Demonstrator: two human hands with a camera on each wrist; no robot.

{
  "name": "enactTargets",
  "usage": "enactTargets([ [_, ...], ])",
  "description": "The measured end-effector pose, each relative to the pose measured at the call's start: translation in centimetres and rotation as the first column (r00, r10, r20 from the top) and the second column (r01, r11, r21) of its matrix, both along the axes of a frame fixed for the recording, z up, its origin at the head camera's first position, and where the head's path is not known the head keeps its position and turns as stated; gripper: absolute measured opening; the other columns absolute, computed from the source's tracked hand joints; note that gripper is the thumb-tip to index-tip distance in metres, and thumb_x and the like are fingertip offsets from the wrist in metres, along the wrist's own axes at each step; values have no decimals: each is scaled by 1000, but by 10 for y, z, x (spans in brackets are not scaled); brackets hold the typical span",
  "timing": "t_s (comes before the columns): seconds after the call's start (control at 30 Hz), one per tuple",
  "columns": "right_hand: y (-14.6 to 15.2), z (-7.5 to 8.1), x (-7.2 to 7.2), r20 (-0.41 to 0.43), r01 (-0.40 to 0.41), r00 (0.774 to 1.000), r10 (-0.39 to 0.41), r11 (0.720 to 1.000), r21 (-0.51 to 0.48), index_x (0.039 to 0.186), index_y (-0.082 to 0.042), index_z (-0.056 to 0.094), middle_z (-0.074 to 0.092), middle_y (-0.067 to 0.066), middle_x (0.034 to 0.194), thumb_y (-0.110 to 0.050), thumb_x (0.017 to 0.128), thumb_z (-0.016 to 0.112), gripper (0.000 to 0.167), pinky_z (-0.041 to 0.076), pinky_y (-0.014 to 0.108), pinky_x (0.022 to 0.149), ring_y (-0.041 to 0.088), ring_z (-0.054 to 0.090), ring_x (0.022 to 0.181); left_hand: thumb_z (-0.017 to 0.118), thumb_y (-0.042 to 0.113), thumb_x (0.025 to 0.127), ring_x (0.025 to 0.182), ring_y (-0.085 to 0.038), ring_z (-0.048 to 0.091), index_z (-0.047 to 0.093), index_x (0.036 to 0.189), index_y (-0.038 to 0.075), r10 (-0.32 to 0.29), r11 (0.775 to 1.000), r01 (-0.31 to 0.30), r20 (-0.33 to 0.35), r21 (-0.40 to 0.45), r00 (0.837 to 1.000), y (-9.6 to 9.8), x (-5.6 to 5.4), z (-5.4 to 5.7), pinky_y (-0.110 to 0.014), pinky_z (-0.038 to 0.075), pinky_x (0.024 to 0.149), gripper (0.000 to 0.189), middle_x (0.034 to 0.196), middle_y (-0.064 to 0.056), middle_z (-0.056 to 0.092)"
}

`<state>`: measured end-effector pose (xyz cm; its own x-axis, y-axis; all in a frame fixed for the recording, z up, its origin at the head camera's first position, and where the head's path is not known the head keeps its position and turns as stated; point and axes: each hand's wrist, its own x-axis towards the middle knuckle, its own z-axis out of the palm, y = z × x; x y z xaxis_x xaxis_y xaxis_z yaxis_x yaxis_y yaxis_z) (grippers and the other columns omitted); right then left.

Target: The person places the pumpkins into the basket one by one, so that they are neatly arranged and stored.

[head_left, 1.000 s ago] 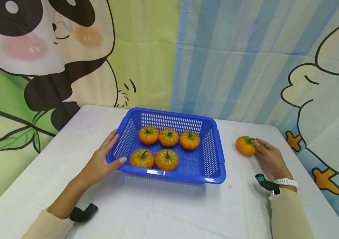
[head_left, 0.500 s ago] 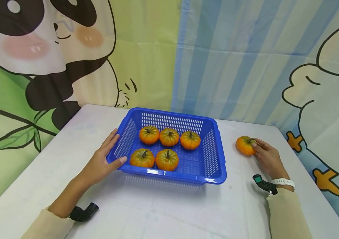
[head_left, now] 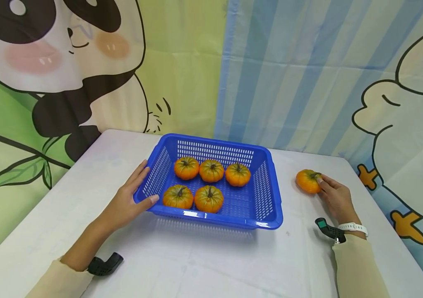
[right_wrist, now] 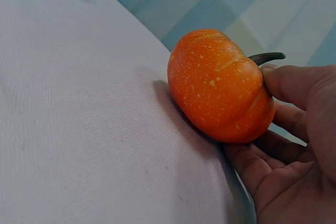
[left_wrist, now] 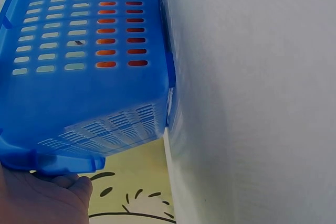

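A blue perforated plastic basket (head_left: pixel 265 223) stands on the white table, with several small orange-green pumpkins (head_left: pixel 208 199) in two rows inside it. My left hand (head_left: pixel 126 203) holds its front left corner, thumb over the front rim and fingers along the left side. In the left wrist view this hand (left_wrist: pixel 47 195) is at the rim of the basket (left_wrist: pixel 79 87). Right of the basket, my right hand (head_left: pixel 336 198) grips another small pumpkin (head_left: pixel 308 181). The right wrist view shows the thumb beside the stem of this pumpkin (right_wrist: pixel 220 87), fingers beneath, and its side low over the cloth.
A white cloth covers the table (head_left: pixel 204 260). Behind it hangs a curtain (head_left: pixel 181 82) printed with a panda and blue stripes. Each wrist wears a black device (head_left: pixel 105 265), and the right one also has a white band (head_left: pixel 353 227).
My right hand has shifted slightly left and its thumb has come over the pumpkin near the stem. The pumpkin has tipped and moved a little. The left hand and basket stay put.
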<state>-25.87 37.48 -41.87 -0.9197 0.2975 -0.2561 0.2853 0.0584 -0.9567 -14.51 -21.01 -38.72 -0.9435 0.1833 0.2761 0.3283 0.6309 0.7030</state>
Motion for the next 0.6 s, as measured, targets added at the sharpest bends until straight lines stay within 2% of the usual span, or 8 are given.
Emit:
enactTargets([
  [0.17,-1,1,-1,-13,-1,1000,1,1000,10,152,-11,32,20,5,160,-46,88,67,81,29,33,110,21,28,141,66,39,90,145,-38,14,21,155,7,-2,1000,2,-4,2,1000,0,0,-1,-64,32,102,86,163,0,5],
  [0.33,-4,10,1,-45,-36,998,35,999,-24,153,-9,29,17,6,161,-48,86,67,86,30,31,108,22,27,142,67,37,90,145,-37,13,20,155,7,-4,1000,4,-1,8,1000,0,-1,-1,-64,30,103,85,163,1,5],
  [0.6,-15,26,3,-121,-78,990,71,996,-52,152,-6,30,23,11,159,-46,82,70,90,45,17,91,21,40,131,66,37,90,145,-39,15,21,155,7,2,1000,-2,-4,1,1000,0,0,-1,-64,32,102,85,163,-1,5],
])
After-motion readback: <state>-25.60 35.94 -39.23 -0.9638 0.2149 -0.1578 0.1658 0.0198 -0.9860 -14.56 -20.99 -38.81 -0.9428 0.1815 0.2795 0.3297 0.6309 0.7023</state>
